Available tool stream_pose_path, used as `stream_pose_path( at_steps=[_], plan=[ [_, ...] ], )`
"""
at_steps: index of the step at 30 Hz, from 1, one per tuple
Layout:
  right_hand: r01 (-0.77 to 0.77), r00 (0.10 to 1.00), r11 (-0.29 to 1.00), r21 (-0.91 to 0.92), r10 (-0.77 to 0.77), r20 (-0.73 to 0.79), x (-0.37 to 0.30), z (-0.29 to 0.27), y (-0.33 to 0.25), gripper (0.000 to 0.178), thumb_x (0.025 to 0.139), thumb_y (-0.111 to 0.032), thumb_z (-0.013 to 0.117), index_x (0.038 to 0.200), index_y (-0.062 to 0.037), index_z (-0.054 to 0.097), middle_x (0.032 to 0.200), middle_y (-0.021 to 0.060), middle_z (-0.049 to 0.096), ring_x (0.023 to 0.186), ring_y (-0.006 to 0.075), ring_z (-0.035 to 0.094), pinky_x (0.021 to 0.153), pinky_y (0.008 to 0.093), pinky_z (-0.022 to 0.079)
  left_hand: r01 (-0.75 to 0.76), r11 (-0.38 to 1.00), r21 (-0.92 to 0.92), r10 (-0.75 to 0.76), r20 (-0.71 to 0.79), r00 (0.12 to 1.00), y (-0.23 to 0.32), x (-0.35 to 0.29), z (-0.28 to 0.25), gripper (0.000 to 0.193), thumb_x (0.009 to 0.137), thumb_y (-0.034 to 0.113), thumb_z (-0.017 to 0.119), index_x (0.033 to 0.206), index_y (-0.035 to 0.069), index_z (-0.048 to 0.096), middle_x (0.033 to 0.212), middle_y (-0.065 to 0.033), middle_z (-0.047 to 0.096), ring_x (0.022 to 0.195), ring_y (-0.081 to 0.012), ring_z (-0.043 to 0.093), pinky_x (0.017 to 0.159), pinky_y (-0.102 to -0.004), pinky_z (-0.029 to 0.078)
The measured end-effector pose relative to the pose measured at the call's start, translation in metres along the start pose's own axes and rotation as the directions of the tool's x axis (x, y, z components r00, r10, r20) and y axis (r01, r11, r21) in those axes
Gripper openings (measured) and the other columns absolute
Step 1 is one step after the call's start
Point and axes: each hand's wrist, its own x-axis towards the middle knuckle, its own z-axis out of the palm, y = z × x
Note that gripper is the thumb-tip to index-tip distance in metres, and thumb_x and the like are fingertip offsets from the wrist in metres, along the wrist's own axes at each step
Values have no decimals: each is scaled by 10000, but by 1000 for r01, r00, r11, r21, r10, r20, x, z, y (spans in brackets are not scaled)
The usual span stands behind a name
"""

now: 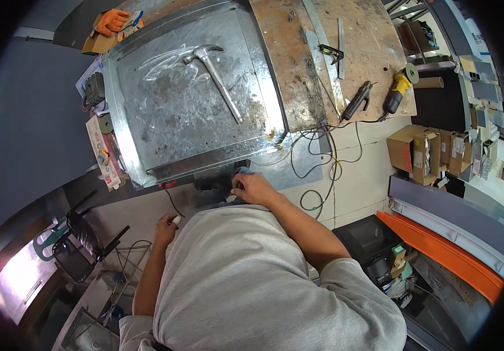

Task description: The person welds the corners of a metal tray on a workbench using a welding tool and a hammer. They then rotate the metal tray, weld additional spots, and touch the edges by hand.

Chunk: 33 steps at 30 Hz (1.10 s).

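Note:
My left hand [164, 230] hangs low at my left side, closed around a small whitish thing [176, 220] whose kind I cannot make out. In front of my waist is my right hand [255, 188], its fingers curled together; whatever they hold, if anything, is hidden. Neither hand touches the framed sheet-metal panel [187, 111] on the workbench ahead. On that panel lies a metal hammer [219, 85], its head toward the far side and its handle slanting toward me.
Right of the panel, the wooden bench top [375, 44] bears a steel ruler [341, 47], an electrode holder [357, 102] and a yellow angle grinder [401, 92]. Cables [334, 167] loop to the floor. Cardboard boxes [424, 152] stand at right, a dark chair [82, 237] at left, orange gloves [111, 22] far left.

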Motion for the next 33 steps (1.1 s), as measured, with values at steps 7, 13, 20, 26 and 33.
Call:
stream_pose_path(
  at_steps=[7, 13, 20, 26, 33],
  plan=[
    [11, 1000, 1000, -5, -11, 9, 0, 3, 0, 337, 876, -312, 736, 1083, -55, 670, 928, 149, 734, 906, 348, 709, 801, 461, 553, -36, 998, 54, 37, -16, 999, -12, -5, 7, 302, 827, 67, 611, 1109, 35, 714, 949, -151, 758, 815, -250, 740, 780, -369, 561],
    [-6, 1000, 1000, 7, 6, -15, -2, 0, -5, 303, 862, -296, 747, 1031, -52, 685, 897, 162, 740, 862, 365, 714, 774, 444, 558, -57, 996, 64, 59, -31, 998, -13, -5, 9, 324, 806, 72, 633, 1118, 51, 717, 960, -159, 754, 849, -263, 739, 794, -384, 560],
    [58, 997, 998, -1, -58, 43, 5, 6, -2, 324, 870, -306, 734, 1059, -48, 678, 906, 150, 732, 896, 351, 709, 794, 455, 551, 8, 999, 41, -6, -58, 998, -25, -9, 12, 317, 805, 67, 658, 1116, 50, 718, 1018, -176, 750, 920, -293, 732, 830, -388, 558],
    [-19, 988, 999, -31, 24, 155, 8, 23, 0, 369, 863, -336, 734, 1098, -56, 681, 917, 155, 740, 905, 356, 712, 814, 460, 551, 6, 996, -93, -11, -49, 999, -34, -28, 21, 258, 859, 110, 675, 1105, 42, 716, 1018, -188, 747, 940, -311, 732, 836, -408, 557],
    [9, 954, 1000, -30, 0, 299, 20, 81, 46, 312, 881, -319, 736, 1046, -55, 713, 931, 146, 747, 850, 276, 728, 772, 392, 561, 252, 967, -31, -251, 36, 967, -26, -42, 41, 294, 868, 217, 695, 1110, 49, 713, 1066, -189, 738, 985, -336, 716, 879, -413, 547]
  ],
)
